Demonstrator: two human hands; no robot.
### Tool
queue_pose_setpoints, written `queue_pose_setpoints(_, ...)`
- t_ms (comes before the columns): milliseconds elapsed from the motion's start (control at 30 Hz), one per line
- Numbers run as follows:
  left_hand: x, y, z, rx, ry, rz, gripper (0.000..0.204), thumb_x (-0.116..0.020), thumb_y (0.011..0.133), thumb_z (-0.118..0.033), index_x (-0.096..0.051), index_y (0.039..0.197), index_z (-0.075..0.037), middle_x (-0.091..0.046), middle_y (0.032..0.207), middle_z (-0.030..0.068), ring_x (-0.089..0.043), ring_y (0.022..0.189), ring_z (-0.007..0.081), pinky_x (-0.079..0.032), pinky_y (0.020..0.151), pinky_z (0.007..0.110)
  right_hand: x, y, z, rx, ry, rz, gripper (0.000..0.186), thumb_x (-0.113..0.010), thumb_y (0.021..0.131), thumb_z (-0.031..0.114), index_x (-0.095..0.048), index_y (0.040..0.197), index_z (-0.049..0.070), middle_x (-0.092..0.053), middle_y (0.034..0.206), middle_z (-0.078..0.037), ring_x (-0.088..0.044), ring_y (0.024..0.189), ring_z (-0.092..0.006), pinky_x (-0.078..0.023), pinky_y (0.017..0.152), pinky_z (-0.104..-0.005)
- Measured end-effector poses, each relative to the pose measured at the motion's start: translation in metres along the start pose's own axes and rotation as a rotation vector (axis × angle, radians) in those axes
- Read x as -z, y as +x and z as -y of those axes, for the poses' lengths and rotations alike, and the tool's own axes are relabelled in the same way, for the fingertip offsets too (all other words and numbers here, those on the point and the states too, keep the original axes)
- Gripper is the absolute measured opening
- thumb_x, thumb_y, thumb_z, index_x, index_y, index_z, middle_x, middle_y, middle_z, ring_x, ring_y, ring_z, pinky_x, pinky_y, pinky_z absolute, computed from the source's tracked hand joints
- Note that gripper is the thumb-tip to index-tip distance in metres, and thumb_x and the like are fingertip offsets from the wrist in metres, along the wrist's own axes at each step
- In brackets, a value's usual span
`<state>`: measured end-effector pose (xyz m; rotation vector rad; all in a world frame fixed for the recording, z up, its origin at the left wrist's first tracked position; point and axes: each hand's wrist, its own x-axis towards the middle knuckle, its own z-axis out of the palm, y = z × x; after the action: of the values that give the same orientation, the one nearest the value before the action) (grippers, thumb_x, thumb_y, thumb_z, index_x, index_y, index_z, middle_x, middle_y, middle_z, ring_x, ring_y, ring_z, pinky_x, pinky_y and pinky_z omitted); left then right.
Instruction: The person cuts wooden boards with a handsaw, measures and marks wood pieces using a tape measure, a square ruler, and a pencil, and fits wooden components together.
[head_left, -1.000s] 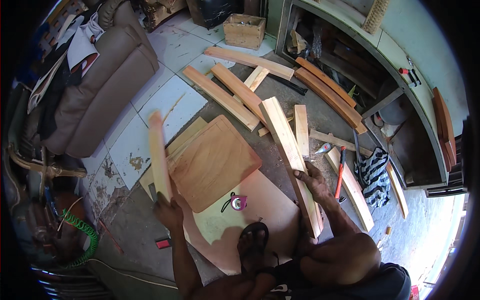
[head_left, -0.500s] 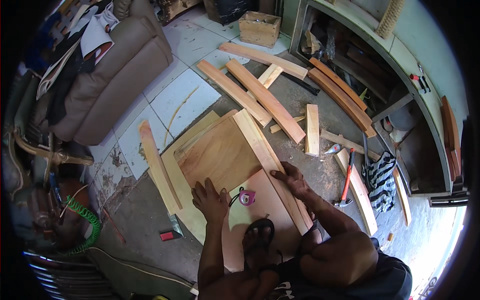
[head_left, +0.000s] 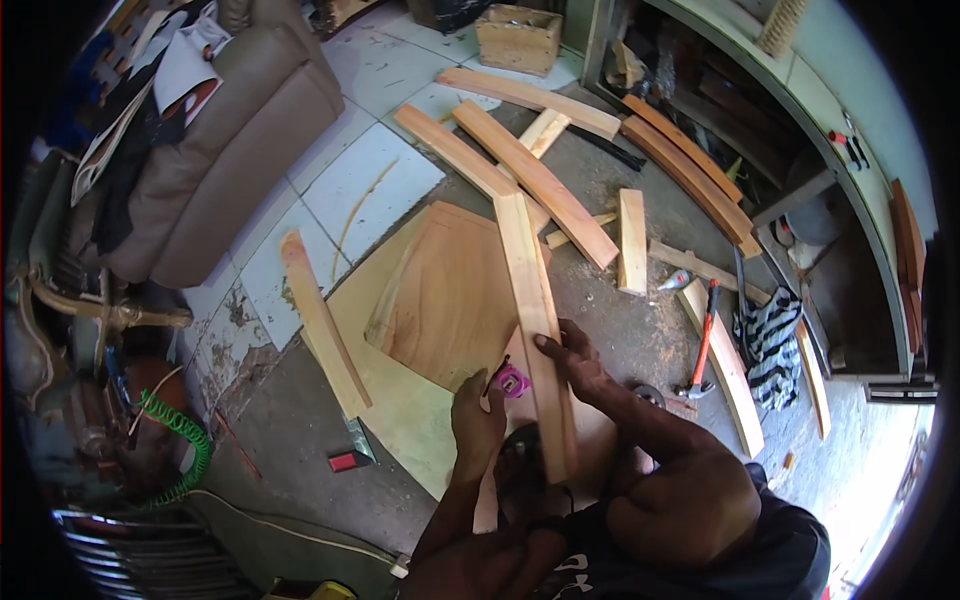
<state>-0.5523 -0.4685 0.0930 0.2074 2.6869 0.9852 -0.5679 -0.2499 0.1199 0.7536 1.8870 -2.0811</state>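
The pale timber (head_left: 530, 290) is being held aslant along the right side of the plywood panel (head_left: 440, 290), its lower end reaching past the panel toward the person. It is being gripped about midway by the right hand (head_left: 575, 360), the thumb being laid on the top face and the other fingers being mostly hidden by the wood. At the near corner of the panel, the left hand (head_left: 478, 415) is being held half-curled just beside the purple tape measure (head_left: 513, 382); whether anything is being grasped there cannot be told.

Since no second hand is being placed on the timber, it could be twisted or tipped about that single hold, and the panel could be scuffed. If the thumb's pressure is being applied unevenly, the lower end could be dropped on the foot (head_left: 515, 460) in front of the panel. The tape measure could be knocked by the timber's edge, so little room being left between them. Beyond the panel, the loose wooden lengths (head_left: 535, 185) could be struck by the far end if it is being swung carelessly.
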Motion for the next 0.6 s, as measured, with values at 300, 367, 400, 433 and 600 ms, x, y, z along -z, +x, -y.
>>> queue_pose_setpoints(300,0.033,0.025,-0.040,-0.023,-0.379,0.114,0.070,-0.084,0.075,-0.012,-0.051,0.135,0.002,-0.062,0.126,0.0198,-0.064,0.115,0.0320,-0.050,0.100,0.040,-0.009,0.001,-0.016,0.152,0.031,0.340,0.052,-0.071,0.095,0.029,-0.052,0.136,0.003,-0.071,0.112,-0.015,-0.067,0.102,-0.0232,-0.054,0.091,-0.0386)
queue_pose_setpoints(367,0.046,0.014,-0.021,-0.101,-0.114,-0.136,0.065,-0.085,0.073,-0.018,-0.058,0.129,0.001,-0.065,0.116,0.0252,-0.063,0.110,0.0424,-0.049,0.098,0.048,0.001,0.001,-0.028,0.274,-0.150,0.378,0.048,-0.069,0.097,0.029,-0.055,0.134,0.003,-0.072,0.108,-0.014,-0.068,0.098,-0.0219,-0.055,0.088,-0.0380)
queue_pose_setpoints(400,0.051,0.014,0.002,-0.101,-0.075,-0.089,0.067,-0.085,0.073,-0.021,-0.058,0.130,0.000,-0.066,0.116,0.0250,-0.063,0.110,0.0424,-0.050,0.097,0.048,0.009,-0.001,-0.031,0.193,-0.186,0.398,0.044,-0.068,0.098,0.029,-0.058,0.131,0.002,-0.073,0.104,-0.013,-0.069,0.095,-0.0202,-0.057,0.084,-0.0367)
queue_pose_setpoints(433,0.061,0.015,0.024,-0.098,-0.032,-0.056,0.068,-0.085,0.073,-0.023,-0.058,0.131,0.000,-0.066,0.116,0.0248,-0.063,0.109,0.0424,-0.050,0.096,0.048,0.013,-0.003,-0.031,0.121,-0.222,0.430,0.041,-0.066,0.099,0.030,-0.061,0.129,0.002,-0.073,0.101,-0.012,-0.070,0.091,-0.0185,-0.058,0.080,-0.0353)
queue_pose_setpoints(600,0.080,0.020,0.018,-0.068,0.009,0.106,0.070,-0.086,0.072,-0.024,-0.058,0.132,0.000,-0.065,0.118,0.0249,-0.063,0.112,0.0419,-0.050,0.097,0.047,0.067,-0.013,-0.069,0.024,-0.195,0.267,0.035,-0.065,0.099,0.032,-0.067,0.118,0.003,-0.073,0.096,-0.009,-0.070,0.084,-0.0153,-0.059,0.072,-0.0322)
